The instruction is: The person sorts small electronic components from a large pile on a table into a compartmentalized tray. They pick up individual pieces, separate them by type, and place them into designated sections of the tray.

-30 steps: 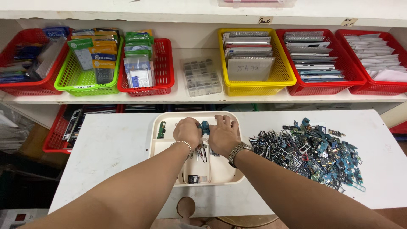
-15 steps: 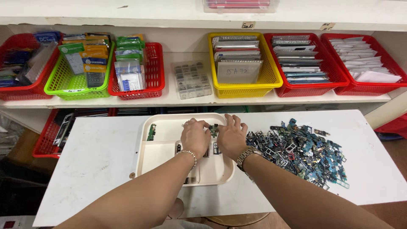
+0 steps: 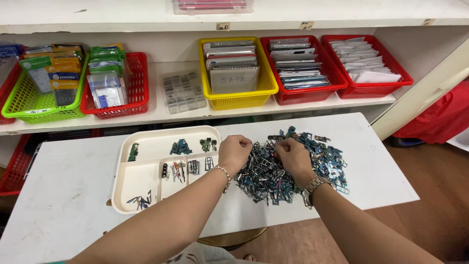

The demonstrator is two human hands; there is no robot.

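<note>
A heap of small metal and circuit parts lies on the white table, right of a cream tray with compartments. My left hand rests at the heap's left edge, fingers curled down into the parts. My right hand sits on the middle of the heap, fingers bent into it. What either hand holds is hidden under the fingers. The tray holds little green boards, thin frames and a few tools in separate sections.
On the shelf behind stand a yellow basket of flat packs, two red baskets to its right, a clear parts box, a red basket and a green basket. The table's right edge drops to a wooden floor.
Both hands have left the tray and moved right onto the heap of parts. The camera view has shifted right as well.
</note>
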